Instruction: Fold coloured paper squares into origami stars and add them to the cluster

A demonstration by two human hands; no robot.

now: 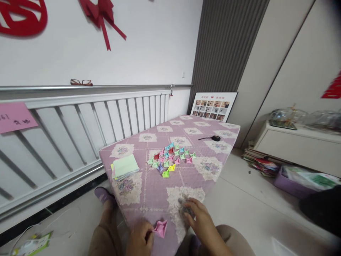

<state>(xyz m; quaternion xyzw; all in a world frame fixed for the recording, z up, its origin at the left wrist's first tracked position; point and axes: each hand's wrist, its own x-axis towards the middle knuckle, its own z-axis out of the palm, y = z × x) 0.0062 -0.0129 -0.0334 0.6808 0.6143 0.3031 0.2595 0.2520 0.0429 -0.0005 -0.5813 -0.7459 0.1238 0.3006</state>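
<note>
One small pink folded-paper piece with pointed corners [161, 228] sits nearest, just right of the left hand [140, 237], whose thumb and forefinger pinch its left corner; whether it rests on the cloth or is lifted, I cannot tell. Its longer line seems to run from that pinched corner rightward, so the free end faces the right hand's side. The right hand [199, 215] is apart from the piece, to its right and slightly farther off, fingers loosely bent with the thumb away from them, over the mauve tablecloth with cream floral patches [151, 199]; nothing is plainly in its grasp. Straight ahead, well beyond both hands, lies a cluster of small multicoloured folded-paper pieces [172, 158], a lime green one closest. To the cluster's left lies a stack of square, pale green-topped paper sheets [125, 166]. Farther back, to the right, rests a black rounded object with a thin tail [216, 138].
</note>
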